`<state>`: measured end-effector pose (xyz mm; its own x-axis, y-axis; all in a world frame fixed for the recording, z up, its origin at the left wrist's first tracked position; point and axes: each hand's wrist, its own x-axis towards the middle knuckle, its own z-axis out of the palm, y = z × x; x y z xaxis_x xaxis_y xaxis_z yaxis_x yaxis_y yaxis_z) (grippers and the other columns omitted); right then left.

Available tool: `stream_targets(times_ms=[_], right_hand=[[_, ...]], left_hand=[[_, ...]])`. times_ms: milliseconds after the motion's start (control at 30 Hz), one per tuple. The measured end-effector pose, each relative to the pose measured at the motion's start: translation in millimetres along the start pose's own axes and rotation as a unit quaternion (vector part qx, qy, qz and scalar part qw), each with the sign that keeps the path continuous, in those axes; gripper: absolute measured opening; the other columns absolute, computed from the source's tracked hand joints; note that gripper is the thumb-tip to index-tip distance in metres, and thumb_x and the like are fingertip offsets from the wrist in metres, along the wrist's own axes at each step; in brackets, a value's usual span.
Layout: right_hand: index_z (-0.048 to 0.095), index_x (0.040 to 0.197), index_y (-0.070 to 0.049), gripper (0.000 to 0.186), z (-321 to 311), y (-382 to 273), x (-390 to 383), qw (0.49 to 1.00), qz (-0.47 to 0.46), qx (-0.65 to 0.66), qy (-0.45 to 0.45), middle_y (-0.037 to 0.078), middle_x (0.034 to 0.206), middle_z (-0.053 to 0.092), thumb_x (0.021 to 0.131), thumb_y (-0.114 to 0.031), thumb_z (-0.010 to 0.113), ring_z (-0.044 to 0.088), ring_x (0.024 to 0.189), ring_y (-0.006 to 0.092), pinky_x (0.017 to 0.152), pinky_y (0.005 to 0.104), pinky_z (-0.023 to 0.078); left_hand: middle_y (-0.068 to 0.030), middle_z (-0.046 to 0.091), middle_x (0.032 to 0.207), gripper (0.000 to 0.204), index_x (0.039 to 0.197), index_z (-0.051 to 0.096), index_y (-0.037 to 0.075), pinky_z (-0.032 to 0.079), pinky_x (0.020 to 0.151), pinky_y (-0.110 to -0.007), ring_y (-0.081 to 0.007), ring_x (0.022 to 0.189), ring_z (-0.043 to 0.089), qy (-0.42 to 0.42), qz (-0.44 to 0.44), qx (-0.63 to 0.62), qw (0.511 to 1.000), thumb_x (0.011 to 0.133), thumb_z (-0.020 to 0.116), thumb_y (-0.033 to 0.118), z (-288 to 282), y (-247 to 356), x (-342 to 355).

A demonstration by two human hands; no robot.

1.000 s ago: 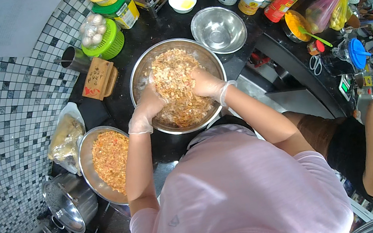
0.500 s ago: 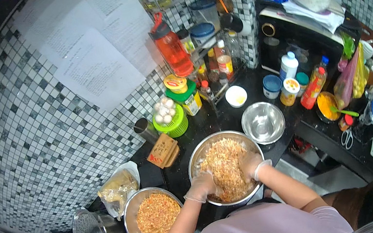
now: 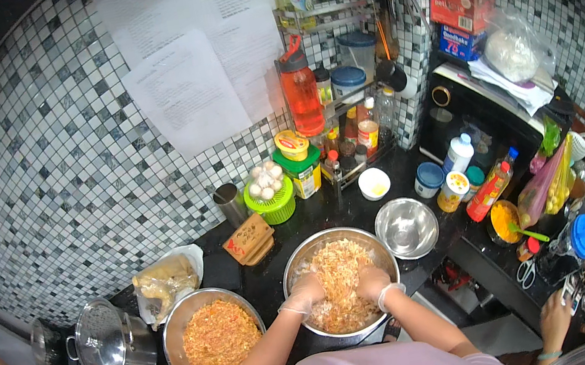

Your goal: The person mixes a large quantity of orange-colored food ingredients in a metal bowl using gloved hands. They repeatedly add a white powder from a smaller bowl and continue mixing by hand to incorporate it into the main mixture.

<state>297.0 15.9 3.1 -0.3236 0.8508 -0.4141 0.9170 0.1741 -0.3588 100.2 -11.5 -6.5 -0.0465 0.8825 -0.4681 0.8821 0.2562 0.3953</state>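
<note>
Both my hands wear clear plastic gloves and work inside a wide steel bowl (image 3: pixel 294 263) of pale and orange shredded food mixture (image 3: pixel 341 263). My left hand (image 3: pixel 306 290) curls into the heap at its left side. Opposite it, my right hand (image 3: pixel 373 282) is closed against the heap's right side. Fingertips of both are buried in the shreds. A second steel bowl (image 3: pixel 173 349), to the left, holds a redder, finer-looking mixture (image 3: pixel 222 341). An empty steel bowl (image 3: pixel 406 229) stands just beyond the right rim.
Left are a lidded steel pot (image 3: pixel 131 349) and a bagged pale food (image 3: pixel 166 281). Behind stand a wooden block (image 3: pixel 249 241), eggs on a green basket (image 3: pixel 273 205) and a small white bowl (image 3: pixel 375 184). Bottles and tubs line the right. Another person's hand (image 3: pixel 556 324) is at lower right.
The view has shifted, so the counter sits differently in the picture. My hands stay in the bowl, drawn a little closer together around the heap. The other person's hand has moved nearer the counter.
</note>
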Motion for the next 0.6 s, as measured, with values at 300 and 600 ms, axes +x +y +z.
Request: stream_targets(times_ms=[300, 600], right_hand=[[0.053, 0.118, 0.001, 0.054, -30, -7, -32, 0.988, -0.15, -0.02, 0.016, 0.025, 0.121, 0.056, 0.07, -0.016, 0.071, 0.057, 0.113, 0.036, 0.095, 0.041, 0.047], [0.057, 0.117, 0.007, 0.071, -19, 8, -20, 0.99, -0.059, -0.097, -0.081, 0.024, 0.108, 0.065, 0.058, -0.025, 0.08, 0.065, 0.099, 0.0363, 0.083, 0.0406, 0.054]], left_hand=[[-0.0283, 0.058, 0.12, 0.111, 0.143, 0.026, -0.008, 0.043, 0.098, -0.033, -0.0299, 0.113, 0.057, -0.032, 0.164, -0.314, 0.935, 0.061, 0.086, 0.037, -6, -16, -27], [-0.0301, 0.055, 0.125, 0.113, 0.134, 0.04, -0.012, 0.043, 0.099, -0.037, -0.0351, 0.116, 0.056, -0.057, -0.01, -0.103, 0.993, 0.063, 0.071, 0.07, -12, 12, -36]])
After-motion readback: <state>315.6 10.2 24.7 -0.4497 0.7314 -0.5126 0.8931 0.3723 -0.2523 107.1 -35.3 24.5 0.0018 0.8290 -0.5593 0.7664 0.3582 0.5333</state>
